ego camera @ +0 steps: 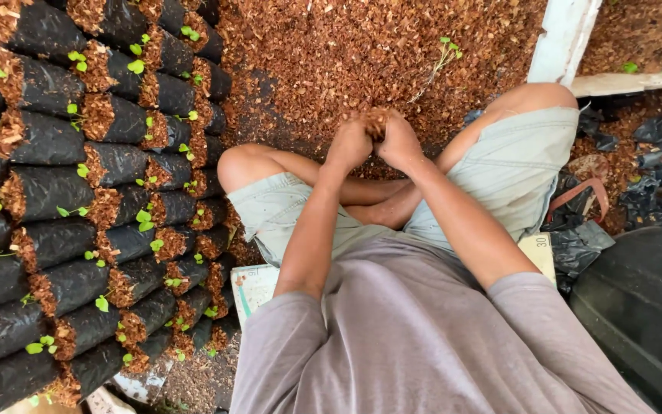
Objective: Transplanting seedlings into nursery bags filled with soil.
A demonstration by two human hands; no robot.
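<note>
At frame centre, a clump of brown husk [378, 120] is pressed between the left hand [349, 143] and right hand [400, 142], both closed around it above the crossed legs. No bag can be seen under the hands. Down the left side, many black bags [55, 192] are stacked, already filled and holding green seedlings [145, 222]. Across the top, a large husk pile [377, 54] is left. At right, empty black bags [653, 176] are heaped, so much seems undone.
</note>
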